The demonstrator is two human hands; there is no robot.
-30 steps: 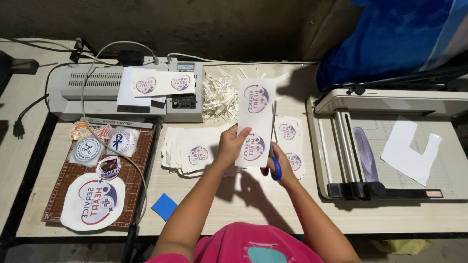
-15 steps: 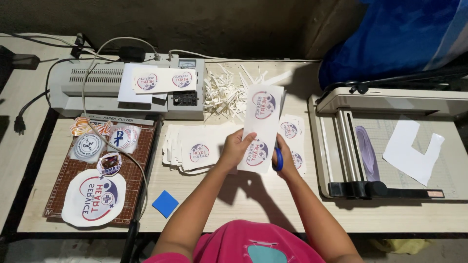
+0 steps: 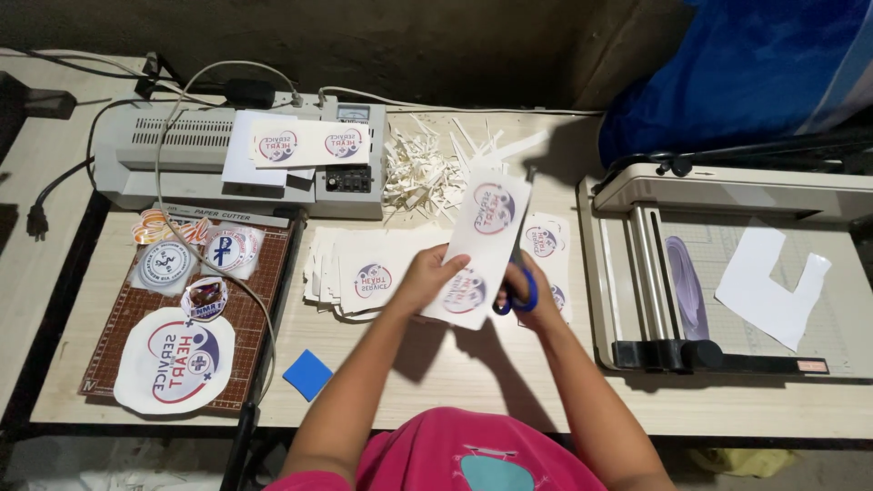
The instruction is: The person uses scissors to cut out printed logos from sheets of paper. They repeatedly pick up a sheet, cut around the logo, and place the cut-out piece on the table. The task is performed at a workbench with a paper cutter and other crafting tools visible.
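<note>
My left hand (image 3: 426, 278) pinches the near end of a long white printed strip (image 3: 482, 244) that carries two round emblems. My right hand (image 3: 530, 295) grips blue-handled scissors (image 3: 520, 284), whose blades run up along the strip's right edge. Under my hands lies a stack of printed sheets (image 3: 364, 269) with the same round emblem, and another printed sheet (image 3: 544, 247) lies just right of the scissors.
A grey laminator (image 3: 191, 159) with printed sheets on top stands at the back left, paper trimmings (image 3: 420, 169) beside it. A brown cutting mat (image 3: 186, 314) holds round cut-outs. A blue square (image 3: 307, 375) lies near the front edge. A paper trimmer (image 3: 727, 264) stands at the right.
The strip has tilted and moved a little to the right and toward the back between my hands, and the scissors have followed along its right edge.
</note>
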